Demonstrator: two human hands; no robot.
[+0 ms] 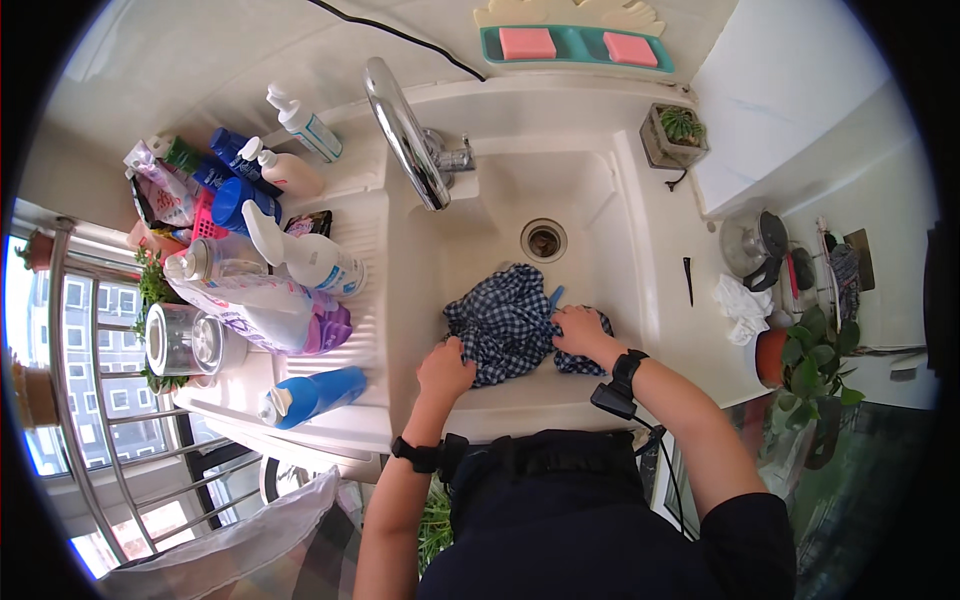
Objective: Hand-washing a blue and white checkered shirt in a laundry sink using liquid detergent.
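Note:
A dark blue and white checked cloth (pixel 500 320), perhaps a garment, lies bunched in the near part of the white sink (pixel 425 260). My left hand (pixel 446 370) is closed on its near left edge, fingers curled into the fabric. On the right side, my right hand (pixel 585 332) grips another fold of it, with the fingertips partly hidden. A small blue strip (pixel 556 297) sticks out beside the right fingers; its kind cannot be made out. Just beyond the cloth is the round metal drain (pixel 544 241).
A chrome faucet (pixel 405 135) arches over the sink's far left. Spray bottle (pixel 305 250), blue bottle (pixel 312 397) and several other bottles crowd the ribbed drainboard. Pink soaps (pixel 527 43) sit in a teal holder at the back. A potted cactus (pixel 682 125) and white crumpled cloth (pixel 743 308) are right.

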